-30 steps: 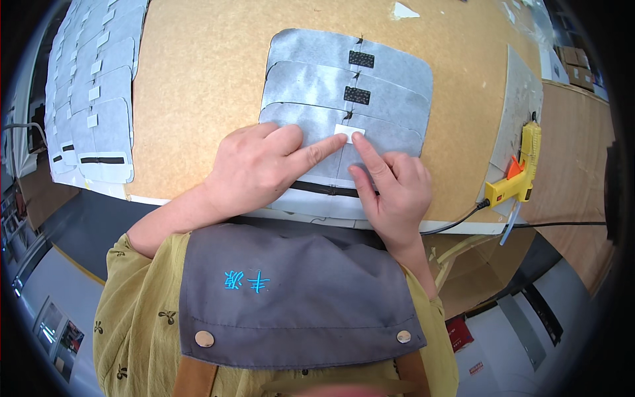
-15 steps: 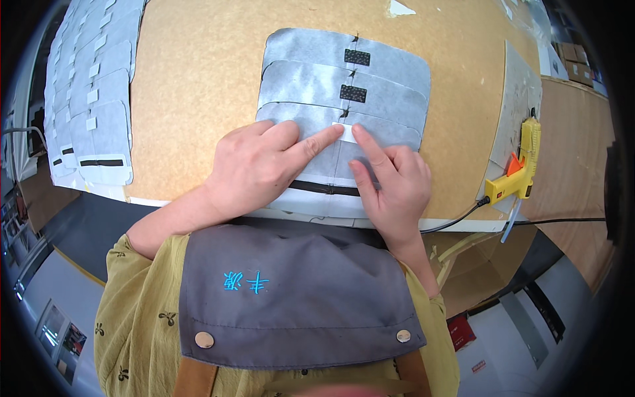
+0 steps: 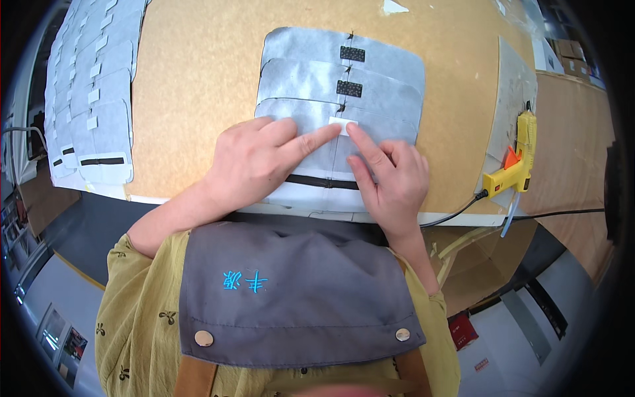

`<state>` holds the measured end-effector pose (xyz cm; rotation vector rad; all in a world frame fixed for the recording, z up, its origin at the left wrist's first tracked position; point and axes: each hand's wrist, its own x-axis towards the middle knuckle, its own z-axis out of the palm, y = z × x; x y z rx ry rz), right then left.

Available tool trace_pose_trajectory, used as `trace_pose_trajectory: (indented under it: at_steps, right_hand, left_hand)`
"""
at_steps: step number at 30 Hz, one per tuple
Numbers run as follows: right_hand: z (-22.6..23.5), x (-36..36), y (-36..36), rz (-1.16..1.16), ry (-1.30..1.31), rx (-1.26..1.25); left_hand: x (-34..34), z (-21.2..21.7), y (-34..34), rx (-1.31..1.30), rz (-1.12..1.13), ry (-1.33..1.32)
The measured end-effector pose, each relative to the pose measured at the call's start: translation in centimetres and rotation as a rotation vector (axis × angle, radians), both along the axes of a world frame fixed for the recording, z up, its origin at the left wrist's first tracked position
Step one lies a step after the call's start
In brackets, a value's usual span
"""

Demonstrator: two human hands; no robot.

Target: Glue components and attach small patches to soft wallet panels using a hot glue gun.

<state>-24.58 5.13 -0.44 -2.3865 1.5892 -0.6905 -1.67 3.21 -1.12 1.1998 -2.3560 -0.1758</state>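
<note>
Three grey fabric pieces (image 3: pixel 370 73) lie overlapped on a brown board (image 3: pixel 198 86). The two far pieces carry small black patches (image 3: pixel 352 53). On the nearest piece sits a small white patch (image 3: pixel 343 126). My left hand (image 3: pixel 254 162) lies flat on that piece, its forefinger pressing the white patch's left side. My right hand (image 3: pixel 390 175) presses the patch's right side with its forefinger. A black strip (image 3: pixel 323 182) crosses the piece between my hands.
A long overlapped row of similar grey pieces (image 3: pixel 92 99) with white tabs runs along the board's left edge. A yellow glue gun (image 3: pixel 516 162) stands at the right edge, its black cord (image 3: pixel 456 213) trailing off. A grey sheet (image 3: pixel 509 92) lies behind it.
Both forefingers have stayed pressed on the white patch; the hands shifted only slightly.
</note>
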Motion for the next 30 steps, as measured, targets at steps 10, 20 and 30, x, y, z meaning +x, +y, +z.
trace_pose_trajectory:
  at_steps: [10, 20, 30]
  right_hand:
    - [-0.6, -0.7, 0.7, 0.048, -0.084, -0.256]
    - [-1.5, -0.3, 8.0, 0.972, -0.546, 0.841]
    - [0.2, -3.1, 10.3, 0.203, -0.34, 0.659]
  left_hand:
    - [-0.2, -0.5, 0.1, -0.06, 0.045, 0.032]
    - [-0.1, -0.7, 0.4, -0.13, 0.018, 0.063]
    - [-0.1, -1.6, 0.5, -0.17, 0.045, 0.045]
